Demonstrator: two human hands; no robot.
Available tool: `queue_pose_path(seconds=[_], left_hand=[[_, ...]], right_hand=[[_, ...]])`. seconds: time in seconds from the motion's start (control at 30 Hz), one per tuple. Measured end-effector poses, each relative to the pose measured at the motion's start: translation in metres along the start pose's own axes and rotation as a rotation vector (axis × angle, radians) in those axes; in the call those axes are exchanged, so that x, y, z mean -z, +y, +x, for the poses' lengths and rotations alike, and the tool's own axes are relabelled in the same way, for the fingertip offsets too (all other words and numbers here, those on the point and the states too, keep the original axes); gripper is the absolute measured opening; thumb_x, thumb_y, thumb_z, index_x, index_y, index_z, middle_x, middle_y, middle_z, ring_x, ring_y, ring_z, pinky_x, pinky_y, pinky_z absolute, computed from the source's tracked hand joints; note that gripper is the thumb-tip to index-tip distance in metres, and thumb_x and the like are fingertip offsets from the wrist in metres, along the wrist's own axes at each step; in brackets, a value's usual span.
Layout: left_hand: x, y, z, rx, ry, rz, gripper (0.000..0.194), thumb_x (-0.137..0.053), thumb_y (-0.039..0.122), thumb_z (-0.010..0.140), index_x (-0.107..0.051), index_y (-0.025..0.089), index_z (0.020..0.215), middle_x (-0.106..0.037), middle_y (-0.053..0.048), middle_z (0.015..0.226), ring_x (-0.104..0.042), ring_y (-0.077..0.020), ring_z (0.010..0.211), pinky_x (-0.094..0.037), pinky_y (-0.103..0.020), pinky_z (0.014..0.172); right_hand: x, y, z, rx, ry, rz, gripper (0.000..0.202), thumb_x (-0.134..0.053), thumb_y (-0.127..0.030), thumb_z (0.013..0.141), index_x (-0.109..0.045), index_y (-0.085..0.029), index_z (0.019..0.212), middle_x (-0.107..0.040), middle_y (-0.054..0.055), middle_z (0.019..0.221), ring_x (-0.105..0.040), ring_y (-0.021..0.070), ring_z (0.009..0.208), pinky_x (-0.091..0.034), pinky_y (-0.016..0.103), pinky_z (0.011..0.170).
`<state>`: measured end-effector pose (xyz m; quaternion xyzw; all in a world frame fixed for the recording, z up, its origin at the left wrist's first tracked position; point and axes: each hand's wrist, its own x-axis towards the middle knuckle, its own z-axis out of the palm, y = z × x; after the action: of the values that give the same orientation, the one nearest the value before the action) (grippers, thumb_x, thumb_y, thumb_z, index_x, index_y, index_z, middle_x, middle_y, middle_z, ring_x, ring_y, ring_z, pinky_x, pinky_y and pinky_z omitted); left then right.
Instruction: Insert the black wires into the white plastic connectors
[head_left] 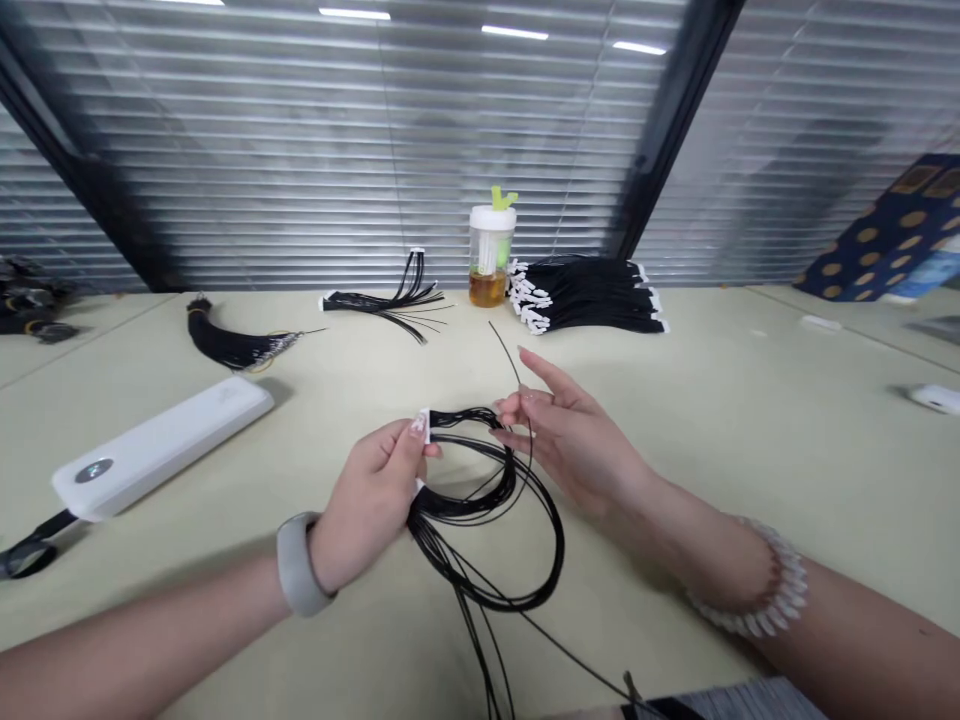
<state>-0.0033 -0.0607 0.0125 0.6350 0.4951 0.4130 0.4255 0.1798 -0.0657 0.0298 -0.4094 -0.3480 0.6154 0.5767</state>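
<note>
My left hand (379, 480) is closed on the white connector (426, 425) of a black wire harness (551, 560), with the thumb on top. From there the wires curve round to the right in loops, and several strands trail toward the front edge. A second white piece shows below the left fingers, mostly covered. At the right side of the loops, my right hand (570, 425) pinches one thin black wire (504, 345) between thumb and finger. Its free end sticks up above the fingertips, while the index finger is stretched out.
Behind the hands lie a loose harness (382, 300), a black wire bundle (232, 335) and a stack of finished-looking harnesses (589, 295). A lidded cup (489, 255) holds amber liquid. At left is a white power bank (161, 445); at right, a small white object (936, 398) and a dotted bag (885, 230).
</note>
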Motion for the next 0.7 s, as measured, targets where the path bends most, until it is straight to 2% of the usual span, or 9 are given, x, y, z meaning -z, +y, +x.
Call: queue_pose_path(seconds=[0.1,0.17,0.27,0.37,0.43,0.57,0.63,0.7], left_hand=[[-0.001,0.000,0.001,0.022,0.009,-0.003,0.043,-0.039,0.052,0.085,-0.050,0.015,0.066,-0.036,0.005,0.048,-0.032,-0.0056,0.044,-0.029,-0.017,0.044],[-0.002,0.000,0.002,0.072,0.036,0.001,0.043,-0.038,0.052,0.084,-0.050,0.015,0.066,-0.035,0.006,0.048,-0.031,-0.0055,0.042,-0.028,-0.017,0.042],[-0.003,0.000,0.003,0.126,0.055,0.001,0.041,-0.038,0.051,0.084,-0.051,0.015,0.069,-0.035,0.006,0.049,-0.032,-0.0059,0.041,-0.027,-0.017,0.040],[-0.004,0.001,0.003,0.118,0.057,-0.004,0.041,-0.038,0.051,0.084,-0.051,0.015,0.069,-0.035,0.005,0.049,-0.033,-0.0062,0.041,-0.028,-0.017,0.040],[-0.003,0.001,0.004,0.095,0.053,0.004,0.042,-0.038,0.051,0.084,-0.052,0.015,0.068,-0.037,0.005,0.050,-0.033,-0.0063,0.043,-0.028,-0.017,0.041],[-0.002,-0.002,0.003,0.040,0.011,0.021,0.043,-0.038,0.052,0.085,-0.053,0.015,0.068,-0.038,0.005,0.050,-0.033,-0.0064,0.045,-0.028,-0.018,0.043],[-0.001,-0.003,0.002,0.036,-0.027,-0.003,0.043,-0.038,0.053,0.084,-0.052,0.015,0.068,-0.038,0.005,0.050,-0.032,-0.0064,0.045,-0.028,-0.018,0.044],[-0.001,-0.003,0.001,0.028,-0.058,-0.030,0.044,-0.039,0.054,0.084,-0.050,0.015,0.067,-0.039,0.005,0.051,-0.033,-0.0062,0.046,-0.029,-0.018,0.045]], right_hand=[[0.003,-0.003,0.004,0.043,0.102,0.100,0.024,-0.056,-0.016,0.080,-0.057,-0.021,0.103,-0.056,-0.003,0.068,-0.049,0.0062,0.059,-0.047,0.024,0.066],[0.005,-0.011,0.006,0.120,0.153,0.172,0.011,-0.055,-0.013,0.079,-0.058,-0.018,0.089,-0.053,-0.004,0.065,-0.047,0.0049,0.055,-0.045,0.020,0.058],[0.009,-0.029,0.006,0.221,0.152,0.248,0.005,-0.053,-0.014,0.082,-0.056,-0.017,0.079,-0.050,-0.005,0.063,-0.045,0.0038,0.052,-0.042,0.016,0.051],[0.010,-0.041,0.002,0.238,0.113,0.264,0.007,-0.054,-0.020,0.084,-0.057,-0.018,0.079,-0.048,-0.006,0.058,-0.043,0.0028,0.049,-0.041,0.014,0.048],[0.008,-0.041,-0.001,0.176,0.047,0.162,0.005,-0.055,-0.019,0.082,-0.060,-0.017,0.082,-0.052,-0.004,0.061,-0.047,0.0032,0.050,-0.044,0.015,0.050],[0.001,-0.028,-0.007,-0.010,-0.138,-0.230,0.009,-0.056,-0.019,0.080,-0.063,-0.015,0.085,-0.060,-0.001,0.069,-0.053,0.0058,0.055,-0.049,0.021,0.059],[-0.003,-0.020,-0.009,0.031,-0.180,-0.492,0.010,-0.055,-0.020,0.081,-0.063,-0.015,0.081,-0.058,-0.002,0.063,-0.050,0.0055,0.054,-0.046,0.020,0.058],[-0.004,-0.013,-0.011,0.148,-0.196,-0.768,0.012,-0.053,-0.020,0.081,-0.064,-0.015,0.076,-0.058,-0.002,0.061,-0.049,0.0065,0.056,-0.041,0.020,0.056]])
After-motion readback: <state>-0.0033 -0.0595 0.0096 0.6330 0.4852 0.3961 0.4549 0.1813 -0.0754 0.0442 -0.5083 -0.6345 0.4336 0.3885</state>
